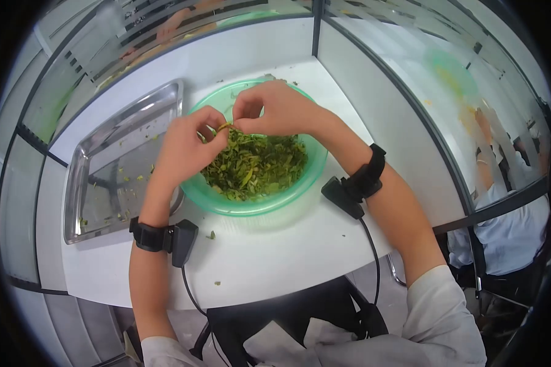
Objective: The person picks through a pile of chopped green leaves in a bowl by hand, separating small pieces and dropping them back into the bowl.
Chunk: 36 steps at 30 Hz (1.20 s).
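A green plastic basin (260,209) on the white table holds a heap of chopped-looking green leaves (257,165). Above its back left part, my left hand (193,144) pinches one end of a small yellow-green leaf piece (226,125). The fingertips of my right hand (275,110) are closed at the other end of that piece, close to my left fingertips. Both hands are over the basin, with the leaves below them. Part of the basin's back rim is hidden behind my right hand.
A metal tray (113,177) with scattered leaf bits lies left of the basin, propped against the partition. Small leaf scraps (210,235) dot the white table (257,257). Glass-topped partitions (392,116) stand behind and right. Another person (511,232) sits beyond the right partition.
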Available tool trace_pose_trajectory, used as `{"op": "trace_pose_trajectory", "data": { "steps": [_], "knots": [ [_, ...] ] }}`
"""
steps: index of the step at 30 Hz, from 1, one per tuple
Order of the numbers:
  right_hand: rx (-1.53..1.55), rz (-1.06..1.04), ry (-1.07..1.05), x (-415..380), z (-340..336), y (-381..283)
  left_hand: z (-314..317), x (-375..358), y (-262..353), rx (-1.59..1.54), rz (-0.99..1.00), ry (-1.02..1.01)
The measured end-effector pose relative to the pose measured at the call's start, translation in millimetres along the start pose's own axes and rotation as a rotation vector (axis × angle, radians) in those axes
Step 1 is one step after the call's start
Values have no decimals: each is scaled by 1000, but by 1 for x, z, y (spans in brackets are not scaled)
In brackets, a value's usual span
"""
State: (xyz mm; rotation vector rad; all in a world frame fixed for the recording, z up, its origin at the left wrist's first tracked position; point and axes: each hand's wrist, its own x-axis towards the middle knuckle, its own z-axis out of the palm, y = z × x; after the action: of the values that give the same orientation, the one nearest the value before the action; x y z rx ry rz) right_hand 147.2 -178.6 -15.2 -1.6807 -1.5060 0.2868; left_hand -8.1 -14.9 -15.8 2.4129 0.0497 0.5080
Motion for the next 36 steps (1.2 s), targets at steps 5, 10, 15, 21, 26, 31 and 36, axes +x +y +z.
{"op": "trace_pose_trajectory", "data": {
  "steps": [5,10,15,21,26,31,36],
  "knots": [
    [-77,5,4,-2,1,-4,-2,1,3,-67,-23,-38],
    [-67,-10,49,-3,2,-5,-4,1,6,-107,-42,-78],
    [-305,-205,259,-1,11,-8,-1,3,-5,-311,-73,-34],
    [-376,-257,323,0,11,-9,-2,3,-2,-357,-73,-11],
    [-379,-231,296,-1,13,-10,1,2,-6,-236,-14,52],
    [-384,-244,282,-1,12,-11,-3,1,-1,-240,-101,-21],
    [-307,-211,298,-1,13,-16,-3,2,-8,-347,-65,-4]
  ]
}}
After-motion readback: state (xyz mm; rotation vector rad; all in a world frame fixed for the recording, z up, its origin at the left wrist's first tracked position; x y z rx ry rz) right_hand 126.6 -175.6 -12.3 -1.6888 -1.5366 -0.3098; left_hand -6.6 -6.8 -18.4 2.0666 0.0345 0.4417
